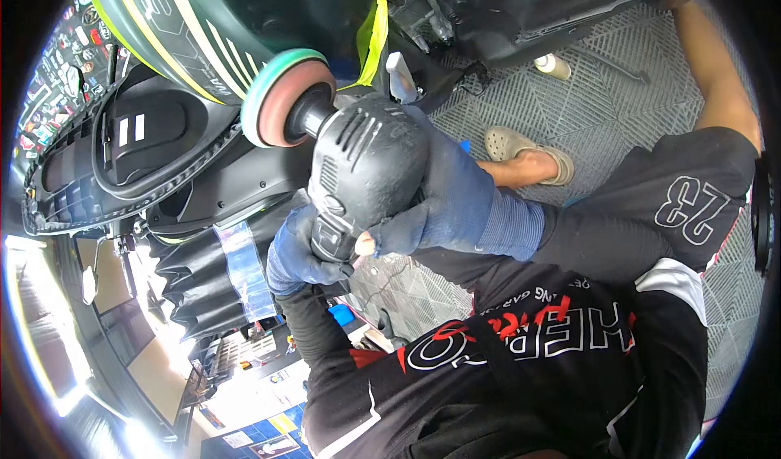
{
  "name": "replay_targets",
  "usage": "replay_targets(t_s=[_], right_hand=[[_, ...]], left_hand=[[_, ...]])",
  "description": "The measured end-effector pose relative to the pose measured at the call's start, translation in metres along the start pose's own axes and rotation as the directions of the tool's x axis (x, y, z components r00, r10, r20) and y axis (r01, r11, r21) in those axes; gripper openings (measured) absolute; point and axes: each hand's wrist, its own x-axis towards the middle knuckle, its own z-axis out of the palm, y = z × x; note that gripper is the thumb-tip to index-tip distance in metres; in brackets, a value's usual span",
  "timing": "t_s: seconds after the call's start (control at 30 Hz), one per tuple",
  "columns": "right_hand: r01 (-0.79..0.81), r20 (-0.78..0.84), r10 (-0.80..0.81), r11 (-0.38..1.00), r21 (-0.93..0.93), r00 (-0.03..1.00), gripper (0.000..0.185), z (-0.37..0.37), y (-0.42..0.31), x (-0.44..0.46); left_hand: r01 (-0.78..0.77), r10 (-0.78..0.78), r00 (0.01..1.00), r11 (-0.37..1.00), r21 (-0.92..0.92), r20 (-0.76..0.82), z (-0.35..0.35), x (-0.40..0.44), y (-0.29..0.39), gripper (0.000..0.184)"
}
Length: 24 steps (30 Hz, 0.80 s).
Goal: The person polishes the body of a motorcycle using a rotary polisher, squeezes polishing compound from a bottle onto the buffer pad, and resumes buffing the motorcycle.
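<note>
Both my hands wear dark blue gloves and hold a black handheld polisher [370,158]. My right hand [455,194] wraps round its body from the right, and a bare fingertip shows through that glove. Lower on the tool, my left hand [301,251] closes round its handle end. The polisher's round foam pad [285,101], teal and pink, faces the glossy black panel [281,11] with yellow and white stripes. In this view the pad overlaps the panel's edge; I cannot tell whether they touch.
Black motorbike bodywork [134,137] stands at the left. A pale bottle [553,66] is on the grey textured floor [643,93], beyond a foot in a beige clog [529,156]. A dark panel [561,3] fills the top right. Below left is a cluttered work area [244,353].
</note>
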Motion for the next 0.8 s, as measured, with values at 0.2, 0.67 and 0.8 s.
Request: replay_targets(t_s=[0.2, 0.67, 0.8], right_hand=[[-0.112, 0.01, 0.114, 0.99, -0.081, 0.993, 0.118, -0.003, 0.007, 0.0], [-0.182, 0.091, 0.164, 0.952, 0.247, 0.982, 0.092, -0.027, 0.047, -0.006], [-0.171, 0.041, 0.166, 0.961, 0.217, 0.985, 0.081, -0.032, 0.07, -0.009]], left_hand=[[-0.016, 0.018, 0.993, 1.0, -0.021, 0.116, -0.01, 0.005, -0.008, 0.074], [0.048, -0.045, 0.987, 0.999, -0.017, 0.154, 0.006, 0.02, -0.022, 0.085], [0.104, -0.09, 0.986, 0.99, -0.093, 0.14, 0.008, 0.021, -0.023, 0.081]])
